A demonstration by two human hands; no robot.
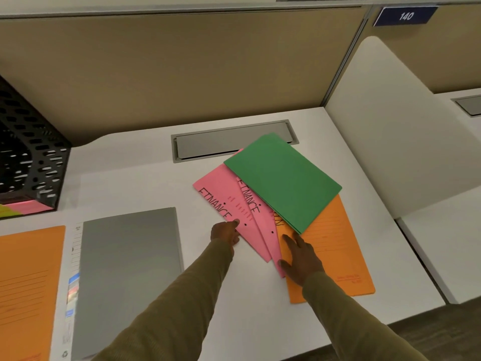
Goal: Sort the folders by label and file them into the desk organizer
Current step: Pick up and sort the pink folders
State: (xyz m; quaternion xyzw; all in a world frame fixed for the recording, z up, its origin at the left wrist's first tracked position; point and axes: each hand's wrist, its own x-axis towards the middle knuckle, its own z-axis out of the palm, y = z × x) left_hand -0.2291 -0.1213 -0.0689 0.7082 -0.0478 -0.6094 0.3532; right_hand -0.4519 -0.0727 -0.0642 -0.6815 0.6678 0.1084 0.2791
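Left hand pinches leftmost pink folder's edge; right hand lies spread on nearby orange folder.

An office cubicle. Tan fabric partition panels back a white desk with a grey cable hatch at centre. A blue plate reading 140 hangs upper right. A white divider separates a neighbouring desk. A black mesh organizer stands at left; a pink folder reads FINANCE.

The pink folder, green folder and orange folder look matt card, the desk smooth, the organizer perforated.
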